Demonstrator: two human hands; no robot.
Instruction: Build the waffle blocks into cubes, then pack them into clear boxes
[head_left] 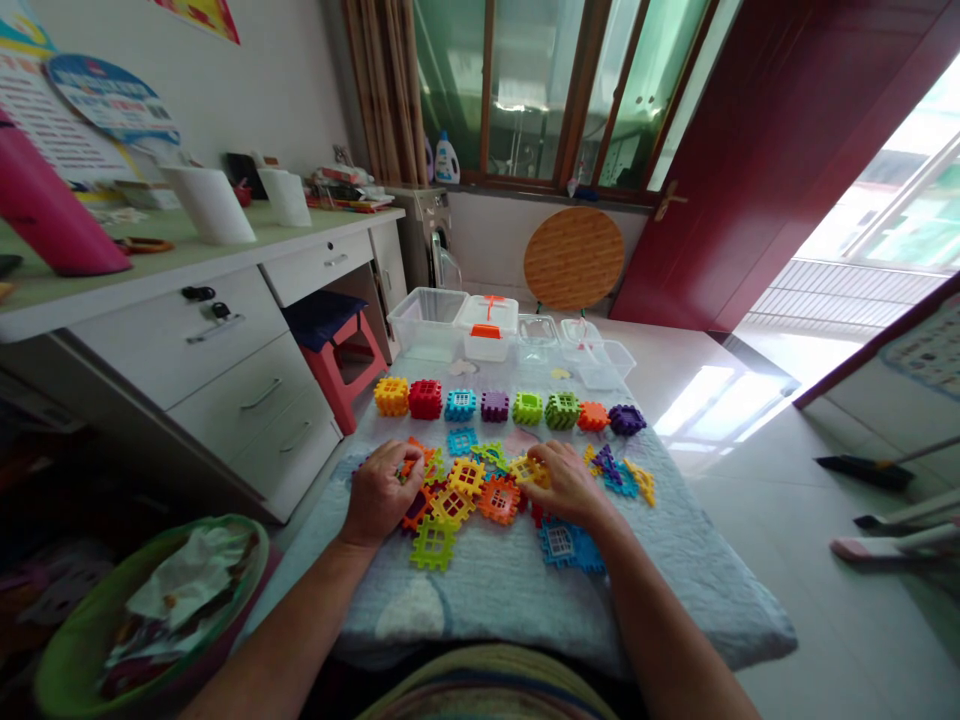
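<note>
A mixed pile of plastic interlocking building tiles lies between my hands, with a yellow tile [466, 475], an orange tile [499, 499] and a green tile [433, 543] on view. My left hand [384, 492] is closed at the pile's left side, beside orange and green tiles; what its fingers hold is hidden. My right hand [568, 485] has thumb and fingers closed on a yellow tile [528, 470] at the pile's right. Below its wrist lies a blue window tile [559, 543]. Behind the pile, several stacks stand in a row, among them a red stack [425, 399] and a purple stack [495, 406].
Clear plastic boxes [427, 322] and an orange-latched box [489, 345] line the far end of the cloth-covered table [480, 605]. Blue and yellow tiles [621, 478] lie at right. A waste basket [56, 655] and a stool [349, 375] are at left.
</note>
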